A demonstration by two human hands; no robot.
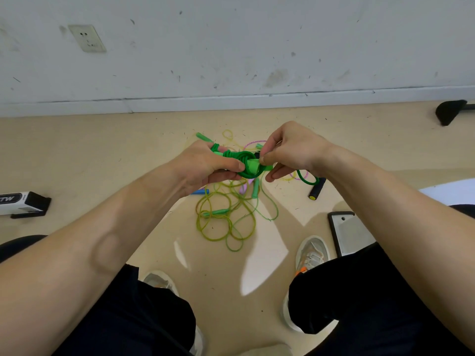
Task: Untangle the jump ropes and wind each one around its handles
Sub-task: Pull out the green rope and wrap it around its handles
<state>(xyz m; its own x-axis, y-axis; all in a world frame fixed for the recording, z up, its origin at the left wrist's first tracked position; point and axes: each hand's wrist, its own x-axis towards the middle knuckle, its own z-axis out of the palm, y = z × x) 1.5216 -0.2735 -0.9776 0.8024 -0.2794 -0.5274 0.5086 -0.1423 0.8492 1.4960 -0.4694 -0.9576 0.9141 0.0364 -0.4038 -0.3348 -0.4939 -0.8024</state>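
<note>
A black-and-white box (24,202) lies on the floor at nine o'clock, while the left hand (203,163) curls its fingers round a green jump rope (240,160) coiled at centre frame. The right hand (290,152) pinches the coil's right end between thumb and forefinger. A tangle of ropes (226,217) lies on the floor at six o'clock from the hands, and a phone (349,232) at four.
</note>
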